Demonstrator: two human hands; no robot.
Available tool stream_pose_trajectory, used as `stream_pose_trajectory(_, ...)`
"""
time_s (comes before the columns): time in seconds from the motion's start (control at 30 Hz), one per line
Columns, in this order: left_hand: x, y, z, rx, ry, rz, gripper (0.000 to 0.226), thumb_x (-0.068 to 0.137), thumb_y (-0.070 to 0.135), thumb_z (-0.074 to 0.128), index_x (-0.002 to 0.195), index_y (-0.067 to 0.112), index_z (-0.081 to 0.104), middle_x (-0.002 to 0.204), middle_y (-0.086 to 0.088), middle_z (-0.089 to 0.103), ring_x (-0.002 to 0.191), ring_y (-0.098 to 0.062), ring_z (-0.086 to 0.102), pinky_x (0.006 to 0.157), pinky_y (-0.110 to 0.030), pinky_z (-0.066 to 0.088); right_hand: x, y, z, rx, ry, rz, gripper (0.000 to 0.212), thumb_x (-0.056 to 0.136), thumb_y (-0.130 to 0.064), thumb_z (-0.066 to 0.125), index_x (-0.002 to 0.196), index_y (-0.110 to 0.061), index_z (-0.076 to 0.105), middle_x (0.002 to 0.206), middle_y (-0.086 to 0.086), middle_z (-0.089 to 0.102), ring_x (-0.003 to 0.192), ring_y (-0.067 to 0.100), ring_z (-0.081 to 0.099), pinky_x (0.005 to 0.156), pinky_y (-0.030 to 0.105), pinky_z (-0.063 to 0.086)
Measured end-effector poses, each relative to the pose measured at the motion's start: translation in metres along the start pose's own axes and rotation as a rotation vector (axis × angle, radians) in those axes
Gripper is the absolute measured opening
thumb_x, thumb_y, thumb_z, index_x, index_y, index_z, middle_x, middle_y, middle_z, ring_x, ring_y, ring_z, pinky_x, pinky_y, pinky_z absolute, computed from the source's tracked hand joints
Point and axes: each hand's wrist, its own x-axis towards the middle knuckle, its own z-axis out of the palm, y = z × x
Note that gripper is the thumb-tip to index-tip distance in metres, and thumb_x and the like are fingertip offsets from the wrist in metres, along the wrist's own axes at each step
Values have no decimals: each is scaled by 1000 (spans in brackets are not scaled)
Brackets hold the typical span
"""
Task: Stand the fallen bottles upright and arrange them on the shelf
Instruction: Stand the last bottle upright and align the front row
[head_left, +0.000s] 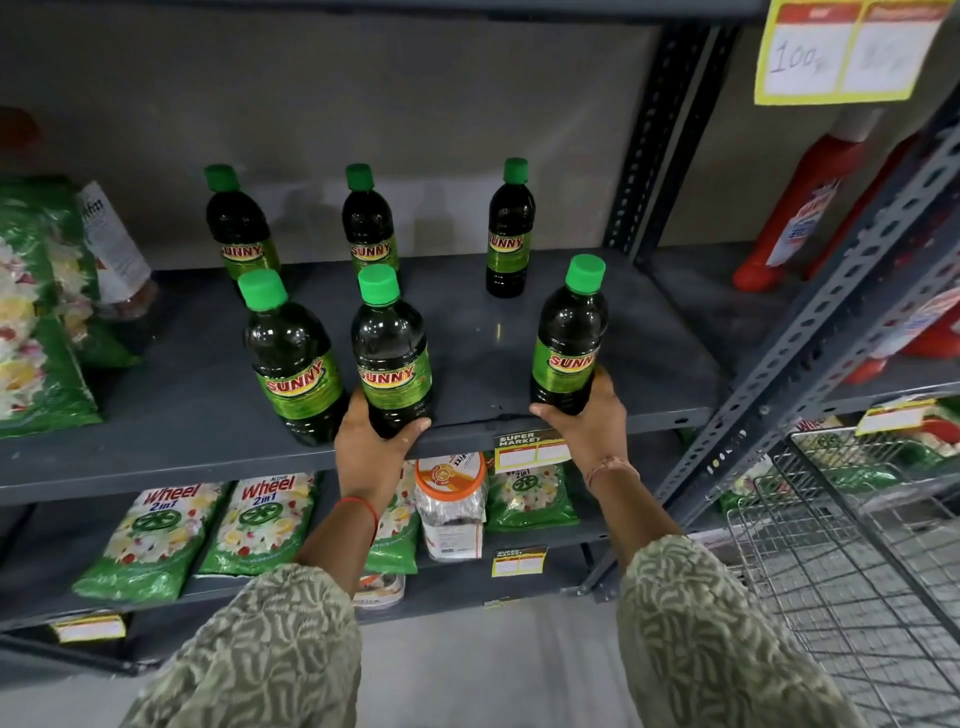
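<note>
Green-capped bottles stand upright, caps up, each hand gripping one.

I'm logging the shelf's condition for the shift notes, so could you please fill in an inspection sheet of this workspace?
Surface: dark grey metal shelf, bare between the bottles.
Job's things: six green-capped Sunny bottles, all upright; back row of three, front row of three; none lying down.
Clutter: green detergent packs at the shelf's left end, more and a clear jar on the shelf below.
Grippers: left hand holds the front middle bottle at its base; right hand holds the front right bottle at its base.
Cables: nothing seen.
Surroundings: wire basket at right, red bottles on the neighbouring rack, price tags above.
</note>
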Motion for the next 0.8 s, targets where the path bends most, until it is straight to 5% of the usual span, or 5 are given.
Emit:
stream_pose_trajectory(0.17, -7, -6, -7, -32, -44, -8, 64, 70, 21, 77, 126, 11, 48, 122, -11, 62, 112, -23, 58, 98, -39, 48, -43, 0, 14, 88, 124, -8, 104, 65, -27, 80, 143, -12, 13, 152, 13, 15, 139, 23, 15, 113, 34, 17)
stream_pose_trajectory(0.3, -32, -17, -20, 131, 298, 59, 54, 74, 27, 71, 112, -5, 49, 109, -28, 52, 103, -40, 48, 90, -55, 46, -90, -16, 53, -27, 90, -280, 78, 72, -46, 68, 133, -15, 30, 137, 22, 32, 124, 18, 28, 103, 35, 31)
stream_pose_trajectory(0.4, -24, -11, -37, 135, 440, -8, 79, 66, 33, 77, 123, -8, 42, 128, -32, 41, 120, -45, 39, 102, -52, 34, -77, -41, 77, 8, -173, -276, 92, 65, -49, 72, 137, -12, 27, 140, 17, 32, 129, 28, 35, 106, 40, 37)
stream_pose_trajectory(0.53, 5, -14, -53, 149, 271, -30, 100, 59, 29, 84, 140, 9, 28, 141, -14, 45, 130, -30, 42, 110, -48, 30, -43, -70, 100, 57, -370, -181, 96, 56, -23, 85, 134, -10, 30, 135, 14, 44, 129, 26, 38, 107, 38, 35)
stream_pose_trajectory(0.8, 23, -26, -81, -26, 283, -46, 67, 61, 15, 83, 119, 11, 50, 116, -13, 64, 106, -29, 59, 94, -42, 51, -43, -70, 119, 86, -257, -128, 71, 60, -20, 83, 119, -9, 44, 116, 14, 59, 107, 25, 55, 87, 27, 43)
